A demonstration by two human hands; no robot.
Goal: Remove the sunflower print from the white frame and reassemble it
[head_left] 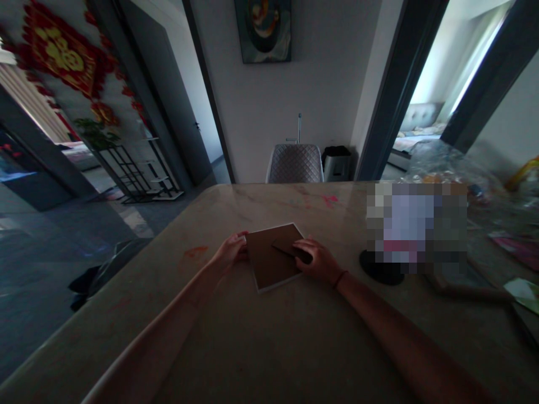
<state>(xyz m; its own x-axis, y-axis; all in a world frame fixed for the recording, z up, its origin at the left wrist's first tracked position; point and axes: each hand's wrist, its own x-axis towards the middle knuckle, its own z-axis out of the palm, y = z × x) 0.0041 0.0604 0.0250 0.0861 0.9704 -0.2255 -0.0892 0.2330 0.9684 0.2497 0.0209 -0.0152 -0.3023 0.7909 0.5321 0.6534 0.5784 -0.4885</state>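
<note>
A square panel (pixel 269 264) with a brown back and a thin white rim, which looks like a picture frame seen from behind, is in front of me over the table. My left hand (pixel 231 251) grips its upper left edge, fingers partly behind it. On the right side, my right hand (pixel 315 258) has its fingers curled over a dark, narrow flap (pixel 284 248) on the brown back, like a frame's stand leg. The flap's far end is hidden under those fingers. A dark band circles my right wrist.
Both forearms reach over a marbled table (pixel 261 348). To the right stand a black round base (pixel 381 269) under a blurred-out object, clear plastic wrapping (pixel 446 160) and other clutter. A quilted chair (pixel 296 164) and a bin (pixel 337 163) are beyond the far edge.
</note>
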